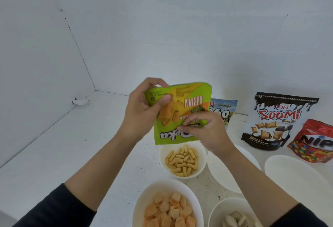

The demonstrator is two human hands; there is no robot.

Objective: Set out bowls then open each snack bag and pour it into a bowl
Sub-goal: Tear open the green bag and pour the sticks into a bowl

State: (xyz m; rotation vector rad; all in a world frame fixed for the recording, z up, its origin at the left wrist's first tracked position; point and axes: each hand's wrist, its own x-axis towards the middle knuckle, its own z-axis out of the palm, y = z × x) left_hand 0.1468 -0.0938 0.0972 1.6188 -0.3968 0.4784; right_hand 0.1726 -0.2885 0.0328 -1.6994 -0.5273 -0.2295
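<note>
- Table [63, 145], white, carries all the bowls; a black Soomi bag [277, 122] stands at its far right
- Green bag [182, 100] is held in the air, right above the bowl of yellow sticks [162, 158], near it but apart; its long axis is nearly upright, the print is upside down, and the mouth end points down to that bowl
- Left hand [142, 111] grips the raised bottom corner, thumb on the front
- Right hand [205, 131], the one nearer to the mouth, pinches the right side of the bag; I judge the last pieces must fall straight down
</note>
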